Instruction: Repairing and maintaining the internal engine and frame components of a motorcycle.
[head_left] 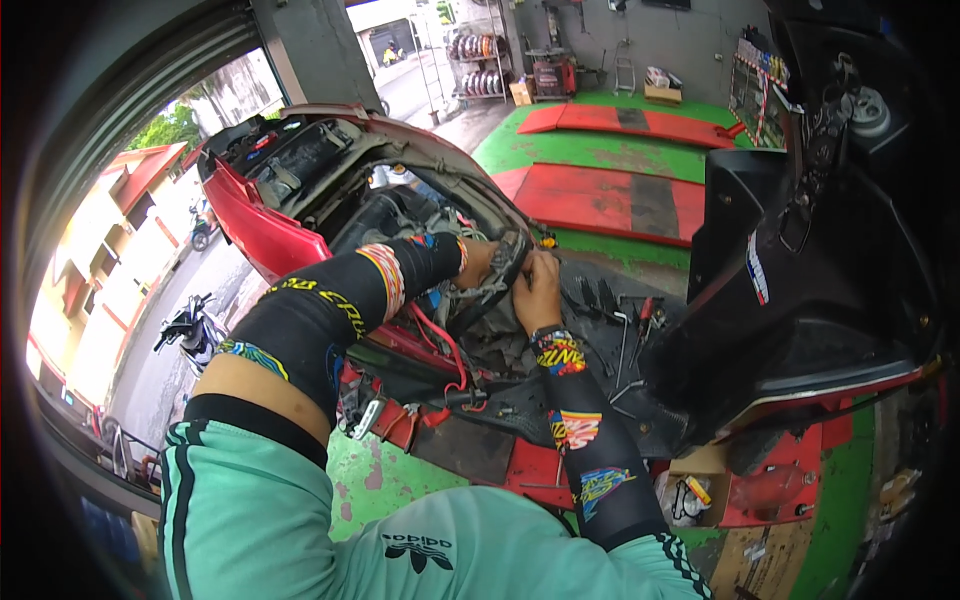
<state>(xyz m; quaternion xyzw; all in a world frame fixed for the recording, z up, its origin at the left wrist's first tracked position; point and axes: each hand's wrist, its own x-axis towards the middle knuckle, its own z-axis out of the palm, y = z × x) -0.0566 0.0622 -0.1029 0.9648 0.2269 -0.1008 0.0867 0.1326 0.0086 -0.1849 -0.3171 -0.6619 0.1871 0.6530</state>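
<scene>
A red scooter (265, 215) stands with its body panels off, its black frame and wiring laid bare. My left hand (481, 262) reaches into the opening under the seat area, against a curved black rim; its fingers are mostly hidden by parts. Just to the right, at the outer side of that rim, my right hand (540, 291) has its fingers curled and pressed together; whatever they pinch is too small to make out. Red cable (440, 335) loops down below my left forearm. Several hand tools, among them a hex key (622, 345) and red-handled pliers (648, 309), lie on the black footboard (640, 410).
The scooter's black front shield (800, 300) rises at the right. Red lift platforms (600, 195) lie on the green floor behind. An open cardboard box (700, 490) with small parts and a clear plastic bottle (775, 490) sit at the lower right. Shelves (478, 65) stand at the back.
</scene>
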